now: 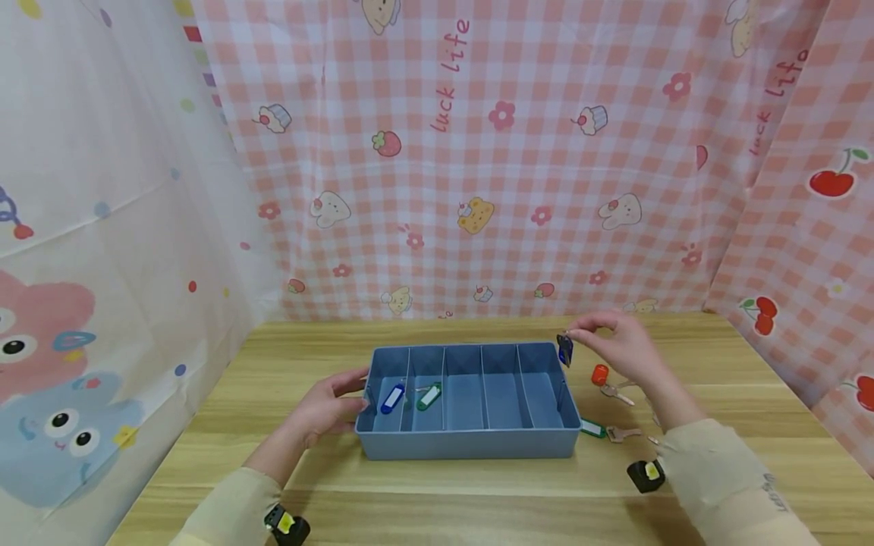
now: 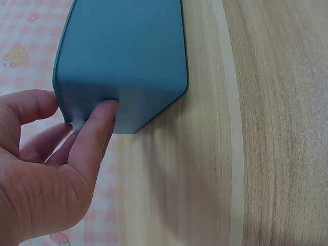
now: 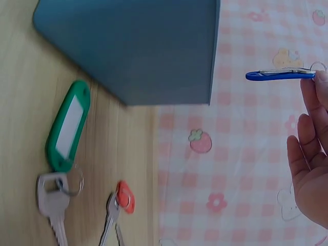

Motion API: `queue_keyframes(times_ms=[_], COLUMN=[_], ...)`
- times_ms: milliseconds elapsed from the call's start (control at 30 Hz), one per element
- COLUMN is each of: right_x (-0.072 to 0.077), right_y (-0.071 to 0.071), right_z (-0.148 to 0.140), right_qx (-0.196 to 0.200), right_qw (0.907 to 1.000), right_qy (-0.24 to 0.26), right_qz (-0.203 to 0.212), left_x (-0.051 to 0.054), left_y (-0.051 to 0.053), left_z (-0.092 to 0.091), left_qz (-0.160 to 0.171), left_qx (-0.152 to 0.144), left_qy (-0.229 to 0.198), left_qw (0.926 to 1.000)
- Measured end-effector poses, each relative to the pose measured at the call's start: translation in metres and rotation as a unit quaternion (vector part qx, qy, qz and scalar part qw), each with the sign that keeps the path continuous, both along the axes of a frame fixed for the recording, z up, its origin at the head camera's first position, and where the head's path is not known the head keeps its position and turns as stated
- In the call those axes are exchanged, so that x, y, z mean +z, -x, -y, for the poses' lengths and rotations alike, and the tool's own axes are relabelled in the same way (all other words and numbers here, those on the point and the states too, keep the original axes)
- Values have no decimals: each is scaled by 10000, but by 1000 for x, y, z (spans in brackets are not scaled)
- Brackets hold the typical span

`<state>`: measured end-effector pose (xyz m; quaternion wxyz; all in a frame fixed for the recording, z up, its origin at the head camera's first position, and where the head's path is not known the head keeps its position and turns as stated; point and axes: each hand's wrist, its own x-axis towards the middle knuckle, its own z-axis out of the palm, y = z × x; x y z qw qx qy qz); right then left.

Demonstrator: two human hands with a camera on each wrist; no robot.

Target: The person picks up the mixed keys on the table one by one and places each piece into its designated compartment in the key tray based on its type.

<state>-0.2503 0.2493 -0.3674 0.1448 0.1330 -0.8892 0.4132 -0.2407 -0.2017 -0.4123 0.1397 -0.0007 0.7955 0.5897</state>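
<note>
My right hand point(image 1: 624, 349) pinches a key ring carrying a blue key tag point(image 3: 279, 76) and a key, raised beside the right end of a blue-grey compartment box point(image 1: 471, 444). In the right wrist view, the tag lies edge-on beyond the fingertips. At the box's left end, my left hand point(image 1: 331, 409) grips the end wall near the rim; one digit presses its outer face in the left wrist view. Inside the leftmost compartment lies a blue-tagged key point(image 1: 393, 398). A green-tagged key point(image 1: 429, 396) is in the compartment beside it.
Right of the box, a green key tag point(image 3: 67, 128) with its key point(image 3: 53, 200) rests on the wooden table point(image 1: 471, 493). An orange-red tag point(image 1: 599, 374) with a key point(image 1: 617, 394) lies farther back. A checked cloth point(image 1: 437, 174) hangs behind.
</note>
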Motion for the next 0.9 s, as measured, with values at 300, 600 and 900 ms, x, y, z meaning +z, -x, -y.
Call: queue_keyframes(times_ms=[300,600,900], right_x=[3,4,5], right_y=[2,6,9], right_z=[22,41,61], right_qx=[108,366,664], right_qw=[9999,9991,9970], right_qy=[62,217,360], right_qz=[13,-78,-176], left_x=[-1,1,-1], left_y=[3,0,2], left_z=[0,-1,0], left_qz=[13,-13,13], left_qx=[43,21,36], left_qy=[58,14,-2], left_qw=[10000,10000,10000])
